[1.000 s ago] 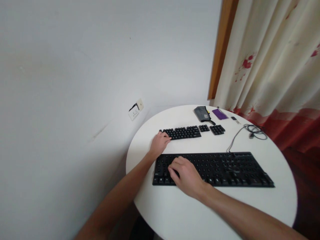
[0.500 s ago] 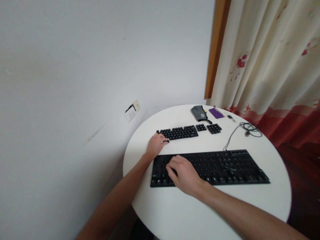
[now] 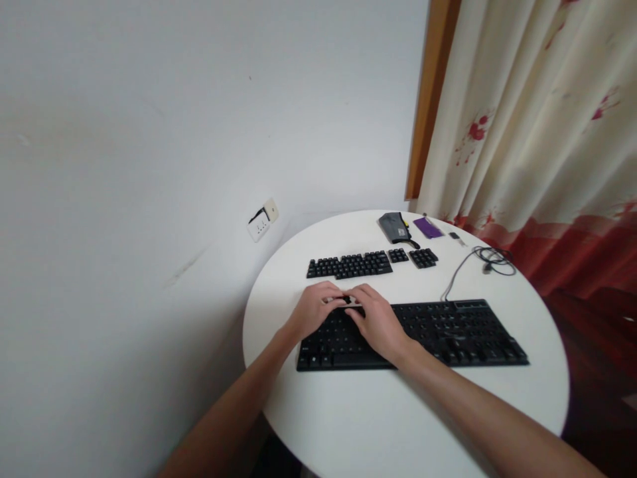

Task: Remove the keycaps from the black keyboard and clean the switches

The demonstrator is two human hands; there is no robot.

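On the round white table (image 3: 318, 411) lies a black keyboard (image 3: 462, 338), many of its keys seemingly bare of caps. Over its upper left edge my left hand (image 3: 312, 309) and my right hand (image 3: 377, 322) meet, fingertips pinched toward each other. Between them shows a small black keycap (image 3: 348, 301), partly hidden by the fingers. Behind the hands, loose black keycaps (image 3: 361, 265) lie in keyboard order, with smaller blocks of keycaps (image 3: 423, 257) to their right.
A grey pouch (image 3: 395, 228), a purple cloth (image 3: 428, 227) and a small dark item (image 3: 454, 235) lie at the back. The keyboard's coiled cable (image 3: 492, 259) rests at the right. A wall with a socket (image 3: 259, 226) borders the left, a curtain (image 3: 527, 133) the right.
My left hand has drawn back from the keycap rows toward the keyboard. My right hand has moved up and right to meet it, and the lower left keycaps are uncovered.
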